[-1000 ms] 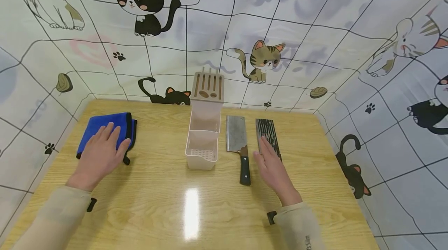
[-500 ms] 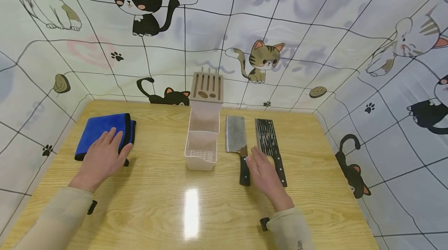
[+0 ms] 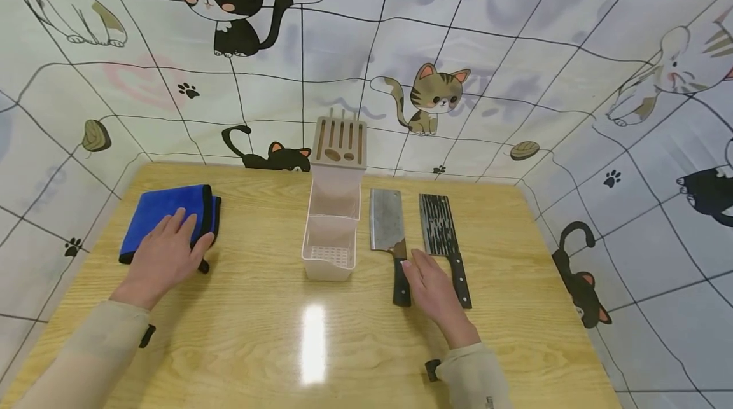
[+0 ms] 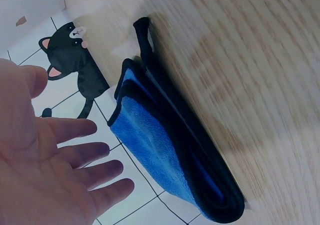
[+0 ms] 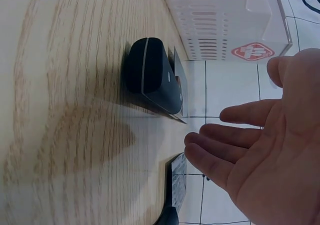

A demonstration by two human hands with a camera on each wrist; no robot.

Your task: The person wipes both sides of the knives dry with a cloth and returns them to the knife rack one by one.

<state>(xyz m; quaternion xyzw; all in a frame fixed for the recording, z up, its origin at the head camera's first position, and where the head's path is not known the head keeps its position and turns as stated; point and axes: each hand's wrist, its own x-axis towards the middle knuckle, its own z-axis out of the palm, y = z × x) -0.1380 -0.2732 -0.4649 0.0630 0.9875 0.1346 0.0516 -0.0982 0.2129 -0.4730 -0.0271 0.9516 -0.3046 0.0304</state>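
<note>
A folded blue cloth (image 3: 166, 208) with black edging lies at the table's left. My left hand (image 3: 166, 256) hovers over its near side with fingers spread; in the left wrist view the palm stands apart from the cloth (image 4: 150, 140). Two cleavers lie on the right, handles toward me. One has a plain grey blade (image 3: 386, 221), the other a black-streaked blade (image 3: 438, 224). My right hand (image 3: 432, 288) is held above the gap between their black handles, fingers extended and holding nothing. The right wrist view shows the nearer handle (image 5: 152, 75) below the fingers.
A pale plastic utensil holder (image 3: 330, 250) with a brown slotted top (image 3: 340, 144) stands at the back middle of the wooden table (image 3: 240, 332). Cat-patterned sheeting (image 3: 343, 34) rises behind the table and along both sides.
My right hand has drawn back and left from the streaked cleaver's blade, uncovering its handle. The left hand has shifted only slightly over the cloth.
</note>
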